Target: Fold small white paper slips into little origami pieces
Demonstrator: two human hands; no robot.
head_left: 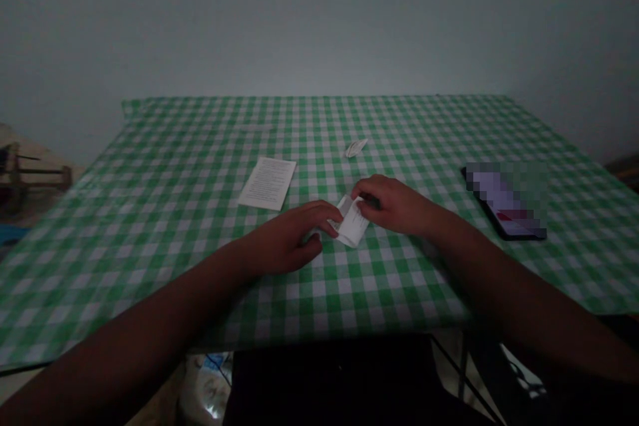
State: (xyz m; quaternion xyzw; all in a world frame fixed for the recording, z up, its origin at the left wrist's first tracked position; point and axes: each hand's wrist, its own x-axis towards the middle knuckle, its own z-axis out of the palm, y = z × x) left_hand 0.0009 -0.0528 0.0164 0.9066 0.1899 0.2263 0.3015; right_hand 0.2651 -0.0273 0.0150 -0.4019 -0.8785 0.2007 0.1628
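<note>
A folded white paper strip [352,225] lies at the middle of the near half of the table [150,226], its long axis running roughly away from the person, with the far end leaning a little to the left. It looks like several layers of thin paper creased flat, its edges slightly uneven, and a greyish shadow falls across its far end.

The right hand [394,204] comes in from the far side of the strip, its fingers curled over that end. Its grip looks clamped on the paper, with the fingers and thumb together. The left hand [289,239] lies just to the left, fingers together and extended, their tips at the strip's left edge. Whether that grip pinches the paper or only touches it, the view does not settle.

Beyond the hands, a small crumpled paper scrap [356,148] sits on the green-and-white gingham cloth [424,279]. To the left lies a printed white sheet [267,183], tilted, and well to the right lies a phone [504,203] with its screen pixelated.
</note>
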